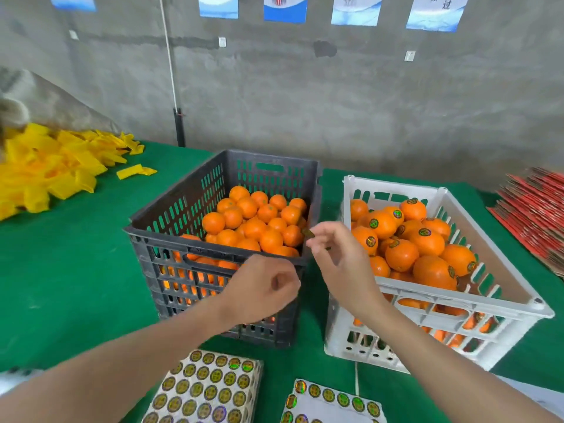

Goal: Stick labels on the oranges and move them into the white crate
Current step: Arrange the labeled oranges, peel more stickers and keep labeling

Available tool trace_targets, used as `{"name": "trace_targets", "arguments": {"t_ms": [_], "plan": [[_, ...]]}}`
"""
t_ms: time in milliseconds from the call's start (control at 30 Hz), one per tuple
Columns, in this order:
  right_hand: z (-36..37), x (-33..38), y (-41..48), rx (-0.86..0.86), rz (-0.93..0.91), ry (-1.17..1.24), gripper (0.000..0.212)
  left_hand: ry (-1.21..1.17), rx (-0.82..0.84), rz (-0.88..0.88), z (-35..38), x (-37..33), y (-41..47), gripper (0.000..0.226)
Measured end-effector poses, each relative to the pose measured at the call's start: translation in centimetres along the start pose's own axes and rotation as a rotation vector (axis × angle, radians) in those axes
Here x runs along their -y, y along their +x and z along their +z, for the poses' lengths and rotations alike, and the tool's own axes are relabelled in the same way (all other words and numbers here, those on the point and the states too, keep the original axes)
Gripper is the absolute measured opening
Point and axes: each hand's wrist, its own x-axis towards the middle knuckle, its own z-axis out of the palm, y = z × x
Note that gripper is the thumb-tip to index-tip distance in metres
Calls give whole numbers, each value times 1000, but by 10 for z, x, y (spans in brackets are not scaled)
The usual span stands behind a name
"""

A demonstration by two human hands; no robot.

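A dark grey crate [171, 218] in the middle holds several unlabelled oranges [253, 221]. To its right stands the white crate [457, 294], filled with labelled oranges [403, 254]. My right hand [338, 257] hovers between the two crates and pinches a small round label [307, 232] at its fingertips. My left hand [262, 288] is in front of the grey crate's near right corner, fingers curled, holding nothing that I can see. Two label sheets lie at the front: a stack [207, 389] and a partly used sheet [332, 404].
The table has a green cloth [76, 270]. A heap of yellow foam nets [45, 169] lies at the back left. Red flat cardboard pieces [537, 215] are stacked at the right edge. A concrete wall with posters stands behind.
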Motion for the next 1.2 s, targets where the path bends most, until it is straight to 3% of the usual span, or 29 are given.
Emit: {"name": "trace_targets", "arguments": {"t_ms": [133,200,300,433,533,567,633,667,733,767,833,967,1067,1200], "plan": [[37,5,46,135,-54,-115,37,96,-289,-120,-71,35,31,18],[55,3,62,243,-44,-176,39,242,-235,-300,-97,65,53,19],[70,-9,68,394,-31,-237,47,475,81,-545,-120,120,80,19],[73,-23,69,441,23,-242,52,842,632,-539,-120,157,98,46],[73,-26,71,442,43,-245,52,842,861,-663,-107,176,99,60],[73,-27,71,436,38,-246,52,805,984,-741,-102,178,97,56],[72,-27,70,420,30,-243,51,763,1120,-671,-90,186,97,44],[72,-27,71,416,35,-241,51,681,1084,-741,-89,182,96,38],[72,-27,71,406,60,-238,48,566,849,-858,-94,181,96,41],[71,-27,71,382,67,-230,45,588,745,-790,-97,181,100,53],[71,-25,70,285,61,-185,39,418,620,-696,-106,180,105,67],[63,-20,72,48,119,-6,25,-354,330,-591,-108,145,109,58],[53,-14,77,-17,226,162,11,-690,230,-449,-101,106,105,61],[28,-6,77,17,225,205,15,-855,194,-396,-86,70,96,65]]}}
